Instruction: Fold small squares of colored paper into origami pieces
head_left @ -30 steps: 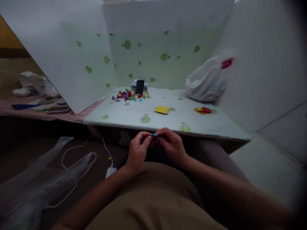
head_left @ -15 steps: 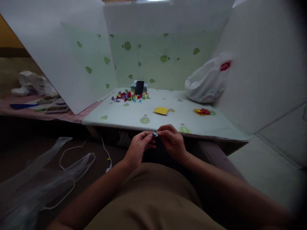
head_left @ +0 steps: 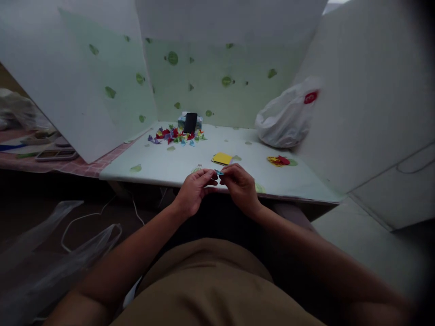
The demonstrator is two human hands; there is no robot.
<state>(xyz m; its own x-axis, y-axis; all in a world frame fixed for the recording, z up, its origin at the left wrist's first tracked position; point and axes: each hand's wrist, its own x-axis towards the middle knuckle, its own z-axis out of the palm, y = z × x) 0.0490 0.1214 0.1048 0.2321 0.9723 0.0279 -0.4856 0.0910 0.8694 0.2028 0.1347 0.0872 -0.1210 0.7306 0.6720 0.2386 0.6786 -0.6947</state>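
Observation:
A small folded piece of light blue paper [head_left: 219,172] is pinched between my two hands at the table's front edge. My left hand [head_left: 196,190] grips its left end between thumb and fingers. From the other side, my right hand [head_left: 242,186] is closed on the right end, and the fingertips hide part of the fold. Just beyond my hands lies a stack of square paper [head_left: 222,158] with a yellow sheet on top. Farther back on the left is a heap of many-coloured folded paper cranes [head_left: 175,135].
A black phone [head_left: 190,122] leans on a tissue box [head_left: 199,122] behind the cranes. Red and yellow paper pieces [head_left: 278,160] lie at the right, below a full white plastic bag [head_left: 285,118]. White panels [head_left: 78,86] wall the table [head_left: 163,165] in.
Both hands have risen and moved forward with the blue paper, from below the table edge to over it. The view has shifted slightly to the right.

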